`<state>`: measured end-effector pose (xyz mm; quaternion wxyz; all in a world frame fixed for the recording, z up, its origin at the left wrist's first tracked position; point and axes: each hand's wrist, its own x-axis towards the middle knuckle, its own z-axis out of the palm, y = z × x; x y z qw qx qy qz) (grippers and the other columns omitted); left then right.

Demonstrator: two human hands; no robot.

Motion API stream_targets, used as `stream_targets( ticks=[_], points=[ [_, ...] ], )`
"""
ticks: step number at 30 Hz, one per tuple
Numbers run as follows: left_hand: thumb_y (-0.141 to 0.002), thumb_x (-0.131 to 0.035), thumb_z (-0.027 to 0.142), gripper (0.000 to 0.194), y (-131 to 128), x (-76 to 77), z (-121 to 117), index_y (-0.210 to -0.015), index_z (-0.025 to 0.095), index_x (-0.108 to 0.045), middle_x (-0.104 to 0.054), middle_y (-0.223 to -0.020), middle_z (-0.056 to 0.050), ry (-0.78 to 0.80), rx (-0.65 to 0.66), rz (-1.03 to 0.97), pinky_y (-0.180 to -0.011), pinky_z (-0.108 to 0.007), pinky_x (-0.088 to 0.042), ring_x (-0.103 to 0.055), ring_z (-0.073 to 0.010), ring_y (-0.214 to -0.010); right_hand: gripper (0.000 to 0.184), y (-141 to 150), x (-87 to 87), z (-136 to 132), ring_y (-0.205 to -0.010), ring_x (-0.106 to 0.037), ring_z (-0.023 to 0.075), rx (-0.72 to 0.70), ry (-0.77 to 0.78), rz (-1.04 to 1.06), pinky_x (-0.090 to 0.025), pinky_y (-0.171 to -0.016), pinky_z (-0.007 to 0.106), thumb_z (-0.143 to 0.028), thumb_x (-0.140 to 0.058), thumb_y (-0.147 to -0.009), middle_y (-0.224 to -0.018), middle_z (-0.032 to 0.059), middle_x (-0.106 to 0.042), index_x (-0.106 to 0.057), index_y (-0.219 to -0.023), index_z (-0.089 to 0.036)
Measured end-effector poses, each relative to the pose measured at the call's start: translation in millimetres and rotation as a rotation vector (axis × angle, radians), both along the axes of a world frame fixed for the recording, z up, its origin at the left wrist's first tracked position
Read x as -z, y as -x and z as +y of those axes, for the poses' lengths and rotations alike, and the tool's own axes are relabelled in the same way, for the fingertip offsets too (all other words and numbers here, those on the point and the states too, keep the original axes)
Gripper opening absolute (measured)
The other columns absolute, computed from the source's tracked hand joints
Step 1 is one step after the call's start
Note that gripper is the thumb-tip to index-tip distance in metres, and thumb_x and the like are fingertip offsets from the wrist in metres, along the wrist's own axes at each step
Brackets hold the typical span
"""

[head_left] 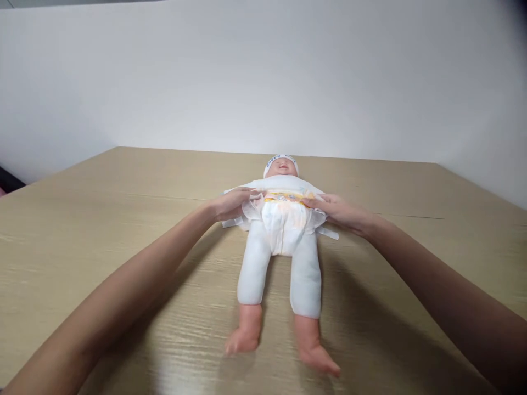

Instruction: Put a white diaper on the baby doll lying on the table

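Observation:
A baby doll [255, 269] with a white cloth body and a printed white cap lies on its back, feet toward me. Between its legs and up over its belly runs a white diaper [284, 225] with a yellow-orange waistband. At the waistband's left end, my left hand [236, 203] has its fingers closed on the diaper's edge. My right hand [335, 209] grips the opposite end, with the thumb on the front of the band. Pale side tabs stick out below both hands, lying loose beside the doll's hips.
The doll rests on a wide wood-grain table [144, 219] with a thin seam across it. A plain white wall [247, 77] rises behind the far edge. Something dark [9, 180] shows at the far left, beyond the table.

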<state>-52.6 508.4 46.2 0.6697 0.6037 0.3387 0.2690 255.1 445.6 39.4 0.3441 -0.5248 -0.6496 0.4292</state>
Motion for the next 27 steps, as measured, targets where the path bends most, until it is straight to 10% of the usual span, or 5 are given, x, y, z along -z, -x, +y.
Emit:
stream_targets(
  ticks=[7,12,16,22,27],
  points=[
    [-0.093,-0.079,0.049,0.033,1,-36.4,-10,-0.112,0.023,-0.073,-0.08,-0.126,-0.008,-0.359,-0.365,0.302,-0.096,-0.037,-0.054,-0.071,-0.0228,-0.108,0.046,-44,16.1,-42,-0.09,-0.077,0.0288,0.337,-0.203,-0.343,-0.057,-0.083,0.042,-0.067,-0.072,-0.091,-0.102,0.0078,-0.084,-0.077,-0.108,-0.025],
    [-0.104,-0.064,0.053,0.034,-51,-48.4,-49,-0.116,0.022,-0.074,-0.075,-0.136,-0.011,-1.027,-0.165,0.417,-0.118,-0.048,-0.047,-0.063,-0.0315,-0.133,0.04,-50,48.9,-73,-0.083,-0.073,0.0294,0.407,-0.33,-0.604,-0.048,-0.074,0.04,-0.067,-0.065,-0.093,-0.094,0.0063,-0.078,-0.068,-0.094,-0.027],
    [-0.101,-0.07,0.059,0.042,-91,-35.2,-66,-0.119,0.023,-0.078,-0.071,-0.146,-0.014,-1.204,0.004,0.69,-0.123,-0.06,-0.041,-0.055,-0.04,-0.144,0.04,-48,58.1,-69,-0.08,-0.07,0.0293,0.422,-0.244,-0.622,-0.044,-0.07,0.038,-0.067,-0.064,-0.088,-0.084,0.005,-0.073,-0.06,-0.088,-0.027],
    [-0.096,-0.073,0.062,0.05,-96,-25.0,-68,-0.132,0.028,-0.078,-0.067,-0.154,-0.005,-1.192,-0.067,0.822,-0.127,-0.058,-0.039,-0.049,-0.0389,-0.147,0.055,-60,39.8,-59,-0.073,-0.059,0.0246,0.21,0.026,-0.625,-0.037,-0.067,0.034,-0.077,-0.063,-0.086,-0.069,0.0023,-0.06,-0.056,-0.068,-0.026],
    [-0.095,-0.072,0.064,0.059,-96,-26.9,-73,-0.141,0.027,-0.073,-0.065,-0.157,-0.008,-1.166,-0.075,0.857,-0.124,-0.058,-0.042,-0.047,-0.0412,-0.148,0.059,-63,-8.9,-54,-0.074,-0.054,0.0194,0.089,0.068,-0.28,-0.038,-0.069,0.031,-0.081,-0.071,-0.083,-0.077,0.0002,-0.061,-0.063,-0.076,-0.023]
  ],
)
